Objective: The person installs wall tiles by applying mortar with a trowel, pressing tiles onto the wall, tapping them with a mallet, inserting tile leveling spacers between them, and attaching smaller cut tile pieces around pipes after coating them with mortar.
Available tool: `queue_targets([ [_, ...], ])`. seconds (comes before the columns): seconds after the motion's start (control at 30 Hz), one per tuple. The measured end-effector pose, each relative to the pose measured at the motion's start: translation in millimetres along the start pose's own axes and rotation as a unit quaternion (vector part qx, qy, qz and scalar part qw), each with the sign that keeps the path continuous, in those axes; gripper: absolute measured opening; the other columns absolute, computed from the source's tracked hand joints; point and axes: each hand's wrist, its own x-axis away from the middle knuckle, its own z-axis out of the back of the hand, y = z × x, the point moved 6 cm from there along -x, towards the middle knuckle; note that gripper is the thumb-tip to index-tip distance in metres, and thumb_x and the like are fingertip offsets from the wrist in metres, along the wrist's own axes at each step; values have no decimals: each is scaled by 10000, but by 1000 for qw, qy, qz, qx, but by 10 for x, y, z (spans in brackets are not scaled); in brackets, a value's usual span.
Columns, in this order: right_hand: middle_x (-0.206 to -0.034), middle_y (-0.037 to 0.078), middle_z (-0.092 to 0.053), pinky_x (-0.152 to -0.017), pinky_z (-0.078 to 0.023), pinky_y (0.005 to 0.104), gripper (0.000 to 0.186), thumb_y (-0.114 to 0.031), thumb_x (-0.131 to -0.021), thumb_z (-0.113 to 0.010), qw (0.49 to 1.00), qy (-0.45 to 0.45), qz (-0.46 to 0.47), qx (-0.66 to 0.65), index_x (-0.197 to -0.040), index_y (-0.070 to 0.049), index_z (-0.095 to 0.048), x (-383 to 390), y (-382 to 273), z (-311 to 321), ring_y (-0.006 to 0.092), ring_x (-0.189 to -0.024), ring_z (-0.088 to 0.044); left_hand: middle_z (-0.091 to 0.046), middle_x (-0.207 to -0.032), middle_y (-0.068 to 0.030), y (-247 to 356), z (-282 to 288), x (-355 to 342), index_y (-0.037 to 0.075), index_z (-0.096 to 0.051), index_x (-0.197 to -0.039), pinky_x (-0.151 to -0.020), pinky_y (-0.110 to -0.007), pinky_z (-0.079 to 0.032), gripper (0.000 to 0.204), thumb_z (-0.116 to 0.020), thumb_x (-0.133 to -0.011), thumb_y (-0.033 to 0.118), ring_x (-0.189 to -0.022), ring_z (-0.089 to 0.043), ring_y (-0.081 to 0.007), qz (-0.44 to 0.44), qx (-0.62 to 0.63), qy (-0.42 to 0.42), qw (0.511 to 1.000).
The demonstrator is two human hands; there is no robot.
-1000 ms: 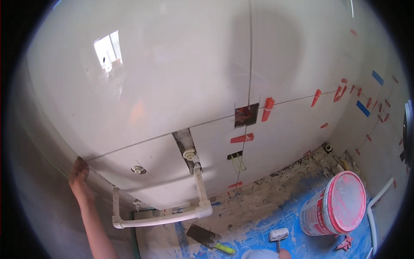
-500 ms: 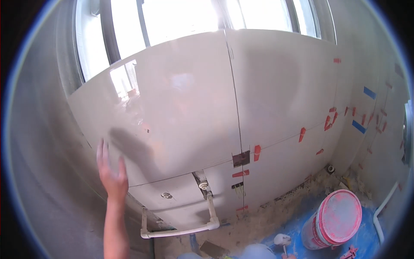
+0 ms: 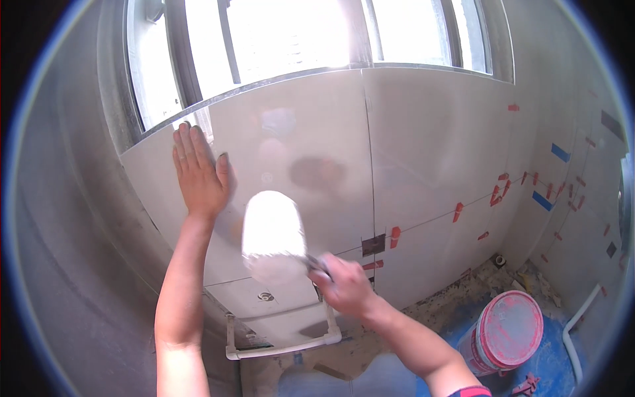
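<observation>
My left hand (image 3: 200,173) lies flat against the upper left of a large glossy white wall tile (image 3: 317,142), fingers stretched out just below the window edge. A white-headed mallet (image 3: 272,228) is gripped by its handle in my right hand (image 3: 345,286). Its head hangs in front of the same tile, right of and below my left hand, and is a little blurred. Whether it touches the tile I cannot tell. A second large tile (image 3: 430,159) stands to the right across a thin joint. Red levelling wedges (image 3: 395,237) sit along the lower joint.
A white pipe loop (image 3: 284,352) juts from the wall low down, under a round pipe fitting (image 3: 265,296). At lower right a bucket with a pink-smeared lid (image 3: 512,327) stands on a blue floor (image 3: 562,364). A white pipe (image 3: 574,341) runs beside it.
My left hand has moved up and pressed flat on the tile. My right hand has come up into view with the mallet, which was low by the bucket. The view has shifted slightly.
</observation>
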Motion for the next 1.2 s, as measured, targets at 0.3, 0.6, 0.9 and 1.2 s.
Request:
queue_targets([
  [0.3,-642,221,-567,-575,-446,437,494,-450,-973,-548,994,56,-59,-67,-784,7,-566,-740,329,-323,426,-634,-581,-200,-1581,-252,-8,-5,5,-44,-206,-1516,-1179,-532,-159,682,-417,-976,315,-1469,-167,-439,5,36,10,999],
  [0.6,-700,254,-609,-632,-471,467,640,-561,-965,-492,976,-14,-202,-74,-735,26,-601,-592,525,-251,461,-713,-604,-149,-1605,-213,150,90,-243,-6,-184,-1535,-1214,-461,-109,673,-423,-996,319,-1499,-105,-359,-18,37,-58,997],
  [0.9,-726,248,-605,-673,-459,446,713,-619,-969,-423,959,11,-282,-8,-799,50,-603,63,660,-78,424,-705,-572,-7,-1636,-154,1589,-496,-1659,2,-62,-1551,-1227,-402,21,920,-285,-964,675,-1513,76,-253,-41,15,-128,991],
  [1.2,-835,261,-662,-753,-490,507,671,-603,-969,-418,942,-31,-334,15,-854,15,-652,161,759,-15,459,-879,-636,16,-1641,-128,2026,-680,-1894,69,-46,-1568,-1210,-443,73,1078,-251,-847,844,-1508,117,-257,-9,0,-160,987],
])
